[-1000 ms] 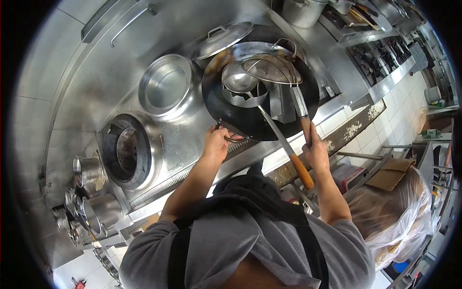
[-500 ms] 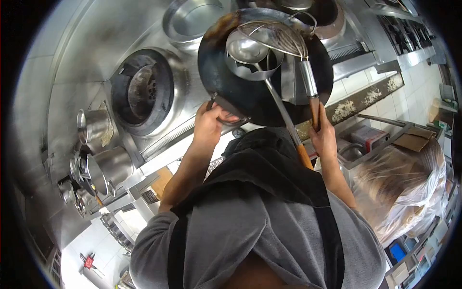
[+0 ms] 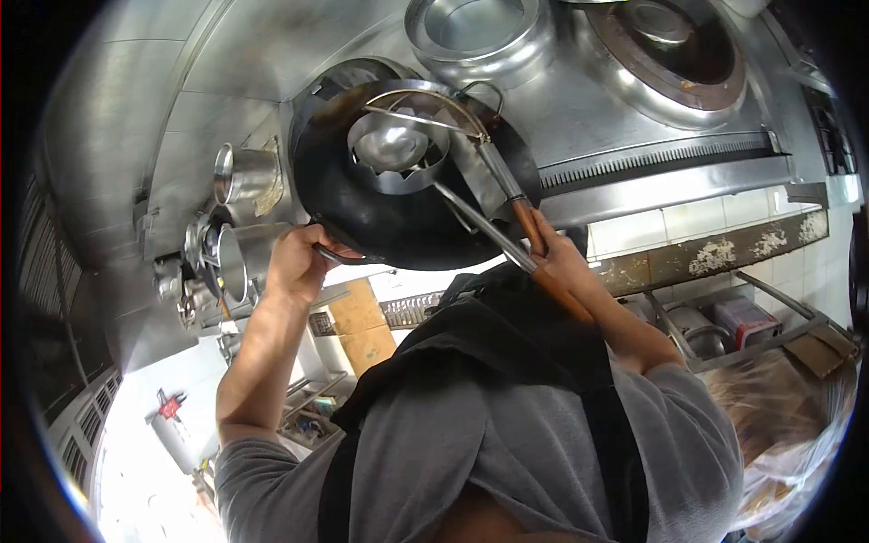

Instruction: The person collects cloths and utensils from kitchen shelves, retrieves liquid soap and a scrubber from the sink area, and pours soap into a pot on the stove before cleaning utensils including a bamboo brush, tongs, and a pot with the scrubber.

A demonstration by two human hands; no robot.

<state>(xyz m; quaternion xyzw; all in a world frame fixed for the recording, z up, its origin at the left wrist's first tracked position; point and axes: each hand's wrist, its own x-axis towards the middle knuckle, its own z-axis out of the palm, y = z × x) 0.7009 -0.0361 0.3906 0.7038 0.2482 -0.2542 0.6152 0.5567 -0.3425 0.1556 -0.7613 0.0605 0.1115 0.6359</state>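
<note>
My left hand (image 3: 303,258) is closed around the loop handle of a large dark wok (image 3: 389,222). Inside the wok are a metal ring with a jagged edge (image 3: 398,185), a ladle (image 3: 489,231) whose bowl shows within that ring, and a flat metal piece (image 3: 478,176) whose kind I cannot make out. At the wok's near right side, my right hand (image 3: 563,258) grips the wooden handle of a wire strainer (image 3: 498,167), whose hoop lies over the wok. The ladle's wooden handle runs close by my right hand; whether they touch, I cannot tell.
Behind the wok, a burner ring (image 3: 362,68) partly shows. A round metal basin (image 3: 475,41) stands at the back, with a second stove well (image 3: 670,59) to its right. Metal pots (image 3: 244,174) are at the left. A plastic-covered pile (image 3: 778,398) sits at lower right.
The wok, with the ring, ladle and strainer, has moved left over the left burner, hiding most of it. Both hands have kept their grips and travelled with it. The view has shifted too.
</note>
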